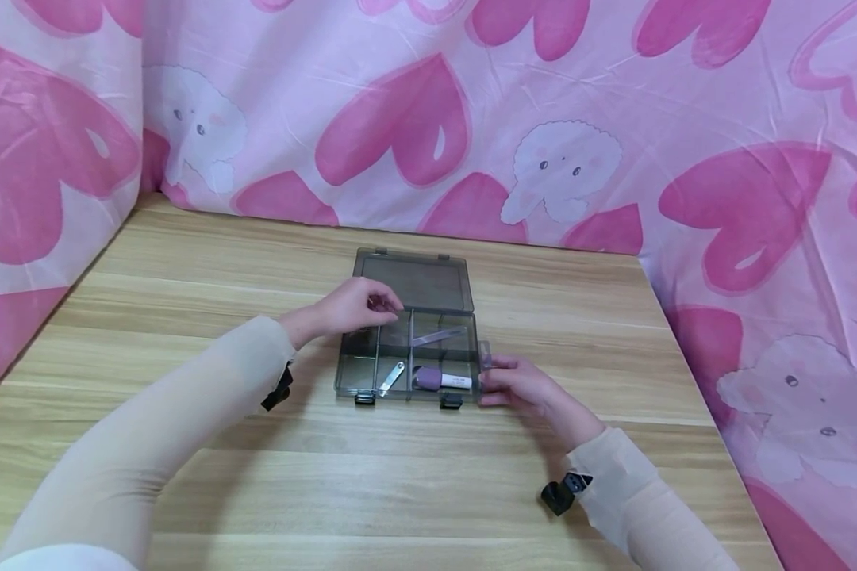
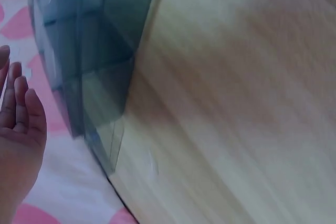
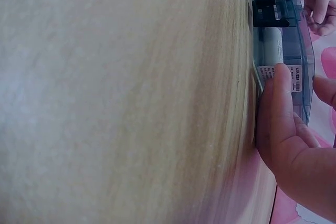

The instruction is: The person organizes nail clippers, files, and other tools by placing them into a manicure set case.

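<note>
A grey see-through compartment box [image 1: 357,377] lies on the table with its lid [image 1: 417,285] folded back. My left hand [image 1: 360,305] hovers over its back left part, fingers loosely bent, with nothing visible between them. At the box's right end, my right hand [image 1: 517,385] rests its fairly straight fingers against the side wall; the right wrist view shows them beside a white barcode label [image 3: 294,80]. Inside the box are a silver nail clipper [image 1: 391,379], a small purple-and-white bottle [image 1: 432,378] and a thin purple strip [image 1: 439,337], whose kind I cannot tell.
Two black latches, a left one [image 1: 365,399] and a right one [image 1: 451,403], hang on the box's front edge. Pink heart-patterned cloth [image 1: 393,119] rises behind and beside the wooden table [image 1: 328,492]. A narrow clear piece [image 1: 485,352] shows at the box's right edge.
</note>
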The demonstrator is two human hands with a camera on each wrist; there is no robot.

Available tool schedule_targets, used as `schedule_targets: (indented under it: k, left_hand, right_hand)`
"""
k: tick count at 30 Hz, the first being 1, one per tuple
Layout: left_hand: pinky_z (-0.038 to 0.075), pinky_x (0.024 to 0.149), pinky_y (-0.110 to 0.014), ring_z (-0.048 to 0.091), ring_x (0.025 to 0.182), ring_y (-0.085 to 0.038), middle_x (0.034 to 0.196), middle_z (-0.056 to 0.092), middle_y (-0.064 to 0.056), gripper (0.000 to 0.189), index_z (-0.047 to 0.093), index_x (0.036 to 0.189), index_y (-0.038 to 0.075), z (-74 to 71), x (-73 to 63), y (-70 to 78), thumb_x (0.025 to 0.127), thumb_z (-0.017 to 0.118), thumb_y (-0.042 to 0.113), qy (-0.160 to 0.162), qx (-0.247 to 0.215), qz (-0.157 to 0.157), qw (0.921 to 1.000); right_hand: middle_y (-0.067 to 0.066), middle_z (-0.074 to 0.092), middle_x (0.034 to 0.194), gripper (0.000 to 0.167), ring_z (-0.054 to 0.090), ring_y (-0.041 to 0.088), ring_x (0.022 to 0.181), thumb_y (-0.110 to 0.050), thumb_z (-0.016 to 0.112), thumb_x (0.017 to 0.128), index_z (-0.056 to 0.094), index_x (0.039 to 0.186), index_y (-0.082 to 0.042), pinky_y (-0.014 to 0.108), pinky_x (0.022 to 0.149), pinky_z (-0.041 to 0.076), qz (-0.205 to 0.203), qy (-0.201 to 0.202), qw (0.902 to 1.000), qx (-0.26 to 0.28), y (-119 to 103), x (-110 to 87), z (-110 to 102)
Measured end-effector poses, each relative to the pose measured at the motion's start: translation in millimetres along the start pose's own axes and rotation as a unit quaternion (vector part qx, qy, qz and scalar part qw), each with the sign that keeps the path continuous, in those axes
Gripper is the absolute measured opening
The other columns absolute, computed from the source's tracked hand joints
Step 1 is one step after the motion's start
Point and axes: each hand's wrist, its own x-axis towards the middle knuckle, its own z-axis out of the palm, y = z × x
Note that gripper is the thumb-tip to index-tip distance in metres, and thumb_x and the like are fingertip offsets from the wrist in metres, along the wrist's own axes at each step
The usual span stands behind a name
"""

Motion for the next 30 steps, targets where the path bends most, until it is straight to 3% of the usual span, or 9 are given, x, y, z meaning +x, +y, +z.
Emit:
schedule_targets:
  k: [4, 10, 15, 20, 23, 30]
  left_hand:
    - [0.053, 0.080, -0.034, 0.061, 0.087, -0.020, 0.096, 0.068, -0.011, 0.020, 0.067, 0.103, 0.001, -13.7, -4.7, -6.6, 0.084, 0.065, 0.008, 0.027, 0.004, -0.011, 0.9996]
    - [0.050, 0.074, -0.029, 0.058, 0.085, -0.021, 0.098, 0.066, -0.014, 0.021, 0.066, 0.105, -0.001, -33.1, -19.0, -29.8, 0.086, 0.062, 0.006, 0.060, 0.022, -0.052, 0.9966]
    - [0.048, 0.082, -0.039, 0.057, 0.093, -0.028, 0.106, 0.066, -0.020, 0.022, 0.066, 0.105, -0.004, -42.5, -32.3, -46.4, 0.085, 0.060, 0.003, 0.075, 0.044, -0.063, 0.9942]
    - [0.047, 0.092, -0.046, 0.056, 0.102, -0.032, 0.116, 0.062, -0.021, 0.027, 0.063, 0.112, -0.002, -45.7, -41.4, -59.3, 0.086, 0.060, 0.002, 0.066, 0.045, -0.093, 0.9925]
    - [0.049, 0.089, -0.044, 0.059, 0.100, -0.033, 0.119, 0.059, -0.022, 0.030, 0.060, 0.116, -0.003, -43.7, -44.6, -64.5, 0.086, 0.059, 0.001, 0.047, 0.029, -0.110, 0.9924]
    - [0.044, 0.098, -0.048, 0.056, 0.111, -0.038, 0.117, 0.061, -0.023, 0.029, 0.060, 0.114, -0.005, -38.0, -47.9, -74.1, 0.086, 0.058, -0.003, 0.029, 0.042, -0.097, 0.9940]
  right_hand:
    - [0.002, 0.060, 0.088, 0.058, 0.061, 0.010, 0.080, 0.003, 0.047, 0.086, 0.026, 0.139, 0.014, 0.029, 0.075, 0.057, -0.002, 0.002, 1.0000, -0.003, -0.2, 0.2, -0.1]
    - [0.003, 0.058, 0.089, 0.059, 0.062, 0.010, 0.079, 0.004, 0.047, 0.086, 0.025, 0.140, 0.013, 0.029, 0.074, 0.057, 0.004, 0.008, 1.0000, -0.002, -0.9, 0.1, 0.3]
    - [0.004, 0.057, 0.093, 0.060, 0.063, 0.012, 0.078, 0.004, 0.047, 0.086, 0.025, 0.140, 0.013, 0.027, 0.073, 0.057, 0.007, 0.011, 0.9999, 0.006, -0.4, 0.4, 0.8]
    - [0.003, 0.059, 0.092, 0.061, 0.062, 0.011, 0.078, 0.004, 0.049, 0.085, 0.026, 0.141, 0.011, 0.027, 0.073, 0.057, 0.010, 0.014, 0.9998, 0.004, -1.1, 0.7, 0.9]
    - [0.003, 0.059, 0.090, 0.061, 0.061, 0.011, 0.078, 0.004, 0.049, 0.085, 0.026, 0.141, 0.012, 0.028, 0.073, 0.057, 0.012, 0.015, 0.9998, 0.003, -0.6, -0.8, 0.7]
    - [0.007, 0.058, 0.095, 0.058, 0.063, 0.012, 0.077, 0.004, 0.048, 0.086, 0.026, 0.139, 0.014, 0.026, 0.072, 0.057, 0.012, 0.014, 0.9998, 0.000, -0.8, -2.8, 2.5]
